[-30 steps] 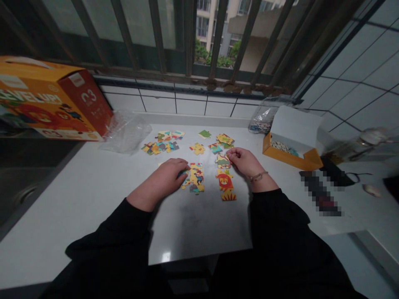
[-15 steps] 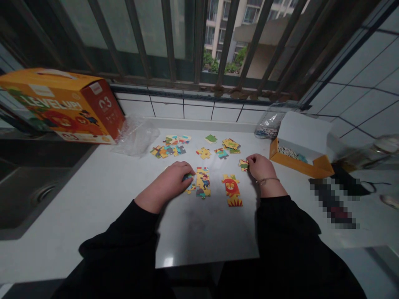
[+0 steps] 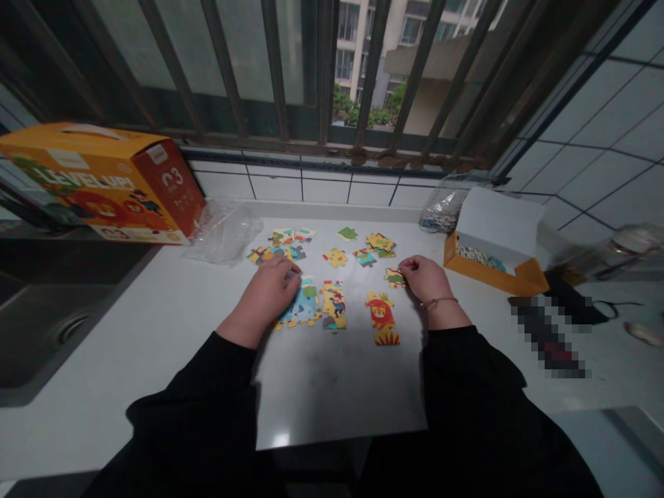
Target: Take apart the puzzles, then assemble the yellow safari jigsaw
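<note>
My right hand [image 3: 426, 278] pinches the edge of a small green, red and yellow puzzle piece [image 3: 395, 278], low over the counter. My left hand [image 3: 273, 287] is curved over the upper left of a joined blue puzzle section [image 3: 306, 304], thumb and forefinger slightly apart; its other fingertips are hidden. Just beyond it lie several loose puzzle pieces [image 3: 284, 236]. Between my hands stand a joined strip with a dark-clad figure [image 3: 335, 304] and a red lion strip [image 3: 382, 315]. Farther back are a yellow piece [image 3: 335, 258], a green piece [image 3: 347, 234] and a small pile [image 3: 380, 242].
A large orange box [image 3: 104, 187] stands at the back left beside a crumpled clear bag [image 3: 223, 232] and a sink [image 3: 67, 304]. To the right are an open orange-and-white box [image 3: 492, 270] with pieces in it, a filled plastic bag [image 3: 443, 207] and a glass jar [image 3: 617, 249].
My left hand has slid left and away from me, uncovering more of the blue section. My right hand, still pinching its piece, has barely moved. The view has shifted slightly.
</note>
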A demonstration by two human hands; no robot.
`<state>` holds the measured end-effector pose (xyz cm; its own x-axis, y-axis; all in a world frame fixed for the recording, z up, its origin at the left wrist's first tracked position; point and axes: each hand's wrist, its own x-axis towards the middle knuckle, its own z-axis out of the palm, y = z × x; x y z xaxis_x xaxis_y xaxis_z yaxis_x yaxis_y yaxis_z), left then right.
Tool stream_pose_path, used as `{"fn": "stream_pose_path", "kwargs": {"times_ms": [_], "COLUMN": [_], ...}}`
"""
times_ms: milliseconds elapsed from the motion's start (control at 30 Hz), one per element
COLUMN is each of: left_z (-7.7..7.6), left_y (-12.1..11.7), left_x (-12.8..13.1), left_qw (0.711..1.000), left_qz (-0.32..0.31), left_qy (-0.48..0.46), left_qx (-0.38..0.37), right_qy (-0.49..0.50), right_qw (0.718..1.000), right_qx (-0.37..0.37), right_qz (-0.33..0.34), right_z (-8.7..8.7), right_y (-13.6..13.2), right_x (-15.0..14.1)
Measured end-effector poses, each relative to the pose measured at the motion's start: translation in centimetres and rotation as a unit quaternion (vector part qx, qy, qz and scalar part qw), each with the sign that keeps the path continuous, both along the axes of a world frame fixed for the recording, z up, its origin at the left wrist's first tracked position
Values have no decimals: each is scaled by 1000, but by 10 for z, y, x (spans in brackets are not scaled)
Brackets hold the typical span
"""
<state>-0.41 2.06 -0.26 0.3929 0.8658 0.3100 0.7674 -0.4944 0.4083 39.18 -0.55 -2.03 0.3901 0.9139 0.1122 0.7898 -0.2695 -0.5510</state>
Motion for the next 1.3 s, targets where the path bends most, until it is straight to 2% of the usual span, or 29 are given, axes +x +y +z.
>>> {"fn": "stream_pose_path", "kwargs": {"times_ms": [100, 200, 333, 467, 567, 767, 933, 1033, 1133, 1300], "left_z": [7, 9, -1, -12, -14, -9, -17, -23, -22, -14], "left_y": [-12, -26, -45, -65, -75, -67, -57, -53, -47, -24], "left_x": [13, 37, 83, 121, 129, 112, 103, 101, 93, 62], "left_qw": [999, 994, 974, 956, 949, 953, 960, 969, 980, 996], "left_qz": [-39, -100, -227, -288, -308, -293, -264, -228, -184, -63], "left_qy": [-11, -22, 16, 48, 60, 50, 67, 78, 68, 63], "left_qx": [17, 30, 10, -24, -28, -52, -58, -45, -37, -18], "right_qy": [12, 40, 35, 25, 26, 19, -9, -36, -86, -107], "right_qw": [1000, 999, 999, 997, 995, 994, 995, 996, 994, 989], "right_qx": [2, -2, 2, 18, 21, 12, 18, 5, 2, 67], "right_qz": [5, 23, 39, 69, 98, 103, 96, 80, 67, 75], "right_z": [1, 0, -2, -2, 0, 4, 2, -1, -4, -9], "right_y": [-1, -3, -7, -7, -7, -8, -8, -7, -6, -4], "right_x": [3, 9, 12, 3, -4, -6, -3, 0, 3, 3]}}
